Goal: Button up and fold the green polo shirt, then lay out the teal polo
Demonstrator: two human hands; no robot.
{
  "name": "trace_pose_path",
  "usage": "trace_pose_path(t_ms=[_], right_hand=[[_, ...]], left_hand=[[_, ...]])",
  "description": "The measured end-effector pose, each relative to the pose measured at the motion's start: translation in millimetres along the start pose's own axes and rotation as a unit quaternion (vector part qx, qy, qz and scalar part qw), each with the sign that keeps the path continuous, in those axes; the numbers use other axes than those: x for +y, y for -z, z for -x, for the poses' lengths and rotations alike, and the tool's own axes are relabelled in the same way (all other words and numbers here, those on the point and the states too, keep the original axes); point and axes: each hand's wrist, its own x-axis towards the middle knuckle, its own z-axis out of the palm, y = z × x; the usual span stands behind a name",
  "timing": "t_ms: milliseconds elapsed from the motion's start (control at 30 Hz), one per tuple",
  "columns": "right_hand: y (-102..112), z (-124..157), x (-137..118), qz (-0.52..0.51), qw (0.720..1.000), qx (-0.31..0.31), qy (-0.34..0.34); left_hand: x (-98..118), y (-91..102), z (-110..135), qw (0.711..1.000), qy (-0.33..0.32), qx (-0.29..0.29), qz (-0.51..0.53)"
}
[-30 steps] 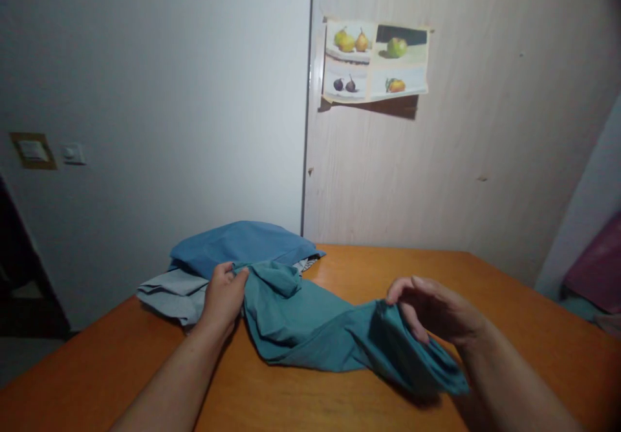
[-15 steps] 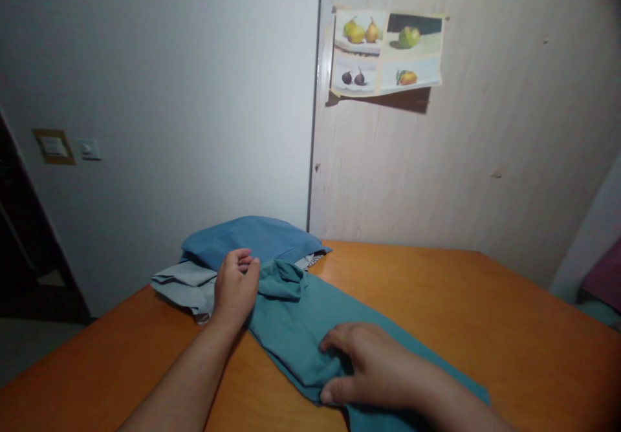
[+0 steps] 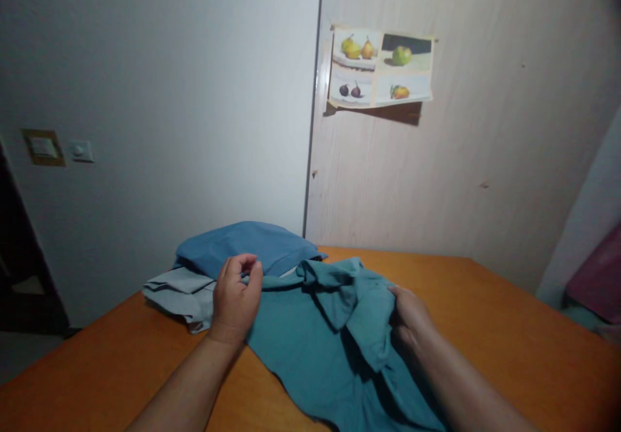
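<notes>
A crumpled teal garment [image 3: 310,328] lies across the table, its right part gathered and raised in folds. My right hand [image 3: 412,319] is closed on its right side, thumb on top, with the other fingers largely hidden. At the garment's upper left edge is my left hand [image 3: 237,296], fingers loosely curled and thumb a little apart; nothing shows between the tips. Just behind that hand sit a folded blue cloth [image 3: 247,241] and a light grey cloth [image 3: 182,290], which pokes out on the left.
The orange wooden table [image 3: 466,302] reaches back to the wall. A sheet of fruit pictures [image 3: 381,66] hangs on the pale panel. Wall switches [image 3: 43,147] are at the left, and a pink cloth-like item [image 3: 596,277] stands beyond the table at the right.
My right hand has taken hold of the teal garment and moved up and to the right, lifting and bunching its right side. My left hand has stayed nearly in place.
</notes>
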Motion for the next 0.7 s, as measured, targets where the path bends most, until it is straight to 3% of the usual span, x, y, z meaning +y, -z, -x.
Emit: trace_pose_path(t_ms=[67,133,200,267,333,400,433,567,700], right_hand=[[10,-7,-5,0.084,0.990,0.070,0.088],[13,-1,-14,0.166,0.957,0.094,0.217],[11,13,-22,0.250,0.921,0.013,0.299],[8,29,-28,0.374,0.868,-0.125,0.303],[5,41,-28,0.514,0.784,-0.230,0.262],[4,45,-25,0.611,0.713,-0.245,0.241],[4,44,-23,0.638,0.695,-0.225,0.243],[5,23,-16,0.677,0.693,-0.093,0.228],[2,6,-11,0.679,0.693,-0.082,0.230]], left_hand=[[3,-3.2,5,0.997,0.003,-0.068,0.023],[7,-7.6,11,0.984,-0.003,-0.175,0.040],[10,-12.5,19,0.956,-0.024,-0.290,0.037],[11,-17.6,28,0.923,-0.057,-0.381,0.020],[10,-22.5,35,0.897,-0.090,-0.432,0.007],[6,-27.3,41,0.889,-0.106,-0.445,0.011],[3,-29.6,44,0.891,-0.104,-0.441,0.013],[-9,-36.7,46,0.902,-0.078,-0.425,-0.006],[-14,-38.6,45,0.893,-0.088,-0.440,-0.042]])
